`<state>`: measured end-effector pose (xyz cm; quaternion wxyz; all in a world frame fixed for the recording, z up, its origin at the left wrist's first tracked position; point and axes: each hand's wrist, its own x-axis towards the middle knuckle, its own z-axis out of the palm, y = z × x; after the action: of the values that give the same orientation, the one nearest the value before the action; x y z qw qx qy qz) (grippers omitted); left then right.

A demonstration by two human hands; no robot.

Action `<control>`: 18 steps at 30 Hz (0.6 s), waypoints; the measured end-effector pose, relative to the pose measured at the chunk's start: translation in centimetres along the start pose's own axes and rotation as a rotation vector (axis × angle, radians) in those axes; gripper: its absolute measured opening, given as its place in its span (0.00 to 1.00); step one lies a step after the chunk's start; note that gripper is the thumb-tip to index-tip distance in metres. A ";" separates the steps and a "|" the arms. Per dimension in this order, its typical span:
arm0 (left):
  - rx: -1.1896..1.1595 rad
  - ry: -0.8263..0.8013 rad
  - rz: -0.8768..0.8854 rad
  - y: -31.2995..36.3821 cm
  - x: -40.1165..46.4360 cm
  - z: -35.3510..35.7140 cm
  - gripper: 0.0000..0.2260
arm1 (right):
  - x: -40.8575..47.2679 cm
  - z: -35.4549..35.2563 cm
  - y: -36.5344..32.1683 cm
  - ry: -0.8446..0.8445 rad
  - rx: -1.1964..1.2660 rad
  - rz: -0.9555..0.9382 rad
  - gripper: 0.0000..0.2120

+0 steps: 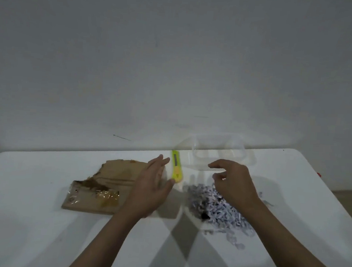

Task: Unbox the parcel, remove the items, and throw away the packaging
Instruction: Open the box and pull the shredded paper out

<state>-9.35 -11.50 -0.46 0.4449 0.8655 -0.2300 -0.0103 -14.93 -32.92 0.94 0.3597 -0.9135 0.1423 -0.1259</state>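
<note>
A flattened brown cardboard parcel [104, 186] with torn edges and shiny tape lies on the white table [29, 217], left of centre. My left hand [152, 186] hovers open over its right end, fingers spread, thumb near a yellow-green box cutter [176, 166]. A pile of white shredded paper filler [213, 207] lies to the right. My right hand [232, 181] is above that pile with fingers loosely curled and nothing in it. A clear plastic container [221, 155] stands at the table's far edge, just beyond my right hand.
A plain grey wall rises behind the table. The table's far edge runs just behind the container and cutter. A small red thing [319, 174] sits at the right edge. Floor shows past the right corner.
</note>
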 end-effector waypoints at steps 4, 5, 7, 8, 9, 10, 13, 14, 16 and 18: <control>0.069 0.047 -0.066 -3.8 0.0 -5.2 0.17 | 0.0 5.0 -4.5 -0.089 0.196 -0.017 0.08; 0.081 0.064 -0.077 -4.8 0.0 -6.4 0.15 | 0.0 6.3 -5.6 -0.114 0.247 -0.005 0.07; 0.120 0.098 -0.089 -6.8 0.0 -8.8 0.14 | 0.1 8.7 -7.3 -0.143 0.299 -0.004 0.07; 0.134 0.107 -0.098 -7.8 0.0 -9.8 0.13 | 0.1 10.0 -8.0 -0.151 0.316 0.001 0.07; 0.146 0.111 -0.116 -8.8 0.0 -10.7 0.12 | 0.2 11.1 -8.6 -0.153 0.334 0.015 0.07; 0.155 0.114 -0.138 -9.8 0.0 -11.5 0.12 | 0.3 12.1 -9.0 -0.154 0.354 0.031 0.07; 0.183 0.092 -0.194 -12.8 0.0 -13.0 0.11 | 0.4 14.8 -9.7 -0.155 0.358 0.051 0.07; 0.176 0.071 -0.209 -13.7 0.0 -13.1 0.11 | 0.3 15.5 -9.7 -0.153 0.352 0.056 0.08; 0.121 0.036 -0.242 -14.7 -0.4 -13.3 0.11 | 0.0 16.4 -9.5 -0.134 0.344 0.067 0.08; 0.072 -0.008 -0.238 -15.3 -0.8 -13.4 0.12 | -0.6 16.7 -9.2 -0.122 0.351 0.081 0.08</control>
<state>-1.15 6.75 -4.39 0.4081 0.9021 -0.1274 -0.0580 -8.36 -15.91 -4.57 0.5262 -0.8363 0.1328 -0.0784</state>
